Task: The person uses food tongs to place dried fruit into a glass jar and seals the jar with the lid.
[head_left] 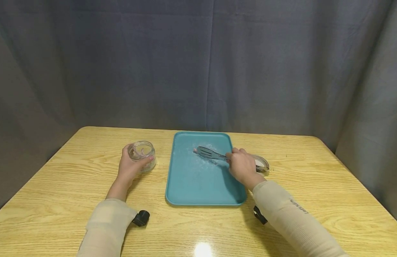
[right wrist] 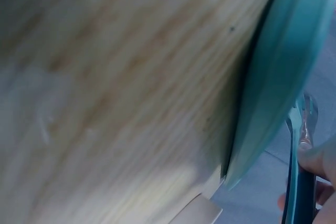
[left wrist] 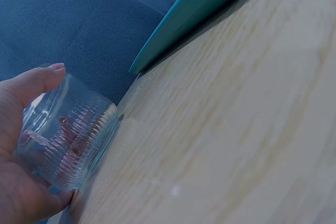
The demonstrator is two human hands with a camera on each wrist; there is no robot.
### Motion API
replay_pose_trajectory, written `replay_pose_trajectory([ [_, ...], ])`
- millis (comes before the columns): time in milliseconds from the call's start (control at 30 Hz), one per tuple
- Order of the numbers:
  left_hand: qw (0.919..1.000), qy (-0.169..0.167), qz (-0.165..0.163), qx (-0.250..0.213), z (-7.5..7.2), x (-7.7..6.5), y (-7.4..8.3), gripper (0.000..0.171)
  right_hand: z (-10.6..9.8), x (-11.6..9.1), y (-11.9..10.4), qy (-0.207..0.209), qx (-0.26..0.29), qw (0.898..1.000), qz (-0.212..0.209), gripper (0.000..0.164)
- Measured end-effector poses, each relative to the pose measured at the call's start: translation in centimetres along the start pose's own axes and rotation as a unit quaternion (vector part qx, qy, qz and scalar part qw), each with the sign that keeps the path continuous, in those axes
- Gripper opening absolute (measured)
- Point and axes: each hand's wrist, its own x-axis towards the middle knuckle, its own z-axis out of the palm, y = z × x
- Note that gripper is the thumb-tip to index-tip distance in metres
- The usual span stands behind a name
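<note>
My left hand (head_left: 129,167) grips a clear glass jar (head_left: 150,165) that stands on the table left of the tray, thumb and fingers round its sides. Reddish and pinkish strips show through the ribbed glass in the left wrist view. The right hand (head_left: 242,165) holds a pair of tongs (head_left: 210,154) with a slotted head, low over the teal tray (head_left: 201,189). Beside the tongs' tip lies a small pinkish piece (head_left: 195,150); whether the tongs pinch it I cannot tell. White powder (head_left: 201,165) is scattered over the tray's upper middle.
A round, shallow dish or lid (head_left: 264,165) with something white inside sits just right of the tray, partly hidden by my right hand. The wooden table (head_left: 147,232) reaches back to a grey curtain (head_left: 153,71).
</note>
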Motion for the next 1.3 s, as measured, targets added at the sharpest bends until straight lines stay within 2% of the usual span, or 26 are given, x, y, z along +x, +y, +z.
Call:
replay_pose_trajectory([
  [467, 1.0000, 0.002, 0.004, 0.006, -0.1, 0.2, 0.0, 0.091, -1.8, -0.5, -0.4, 0.000, 0.012, 1.000, -0.021, 0.004],
  [667, 1.0000, 0.001, 0.002, 0.004, 0.1, 0.3, 0.1, 0.091, -3.1, -0.4, -0.6, 0.018, 0.042, 0.999, -0.024, 0.011],
  [900, 1.0000, -0.001, 0.001, 0.006, 0.1, 0.2, 0.2, 0.091, -4.9, 0.6, -1.7, 0.047, 0.091, 0.995, -0.021, 0.014],
  [1300, 1.0000, -0.003, -0.003, 0.004, 0.1, 0.2, 0.1, 0.092, -7.2, 3.0, -4.7, 0.095, 0.115, 0.988, -0.044, 0.017],
])
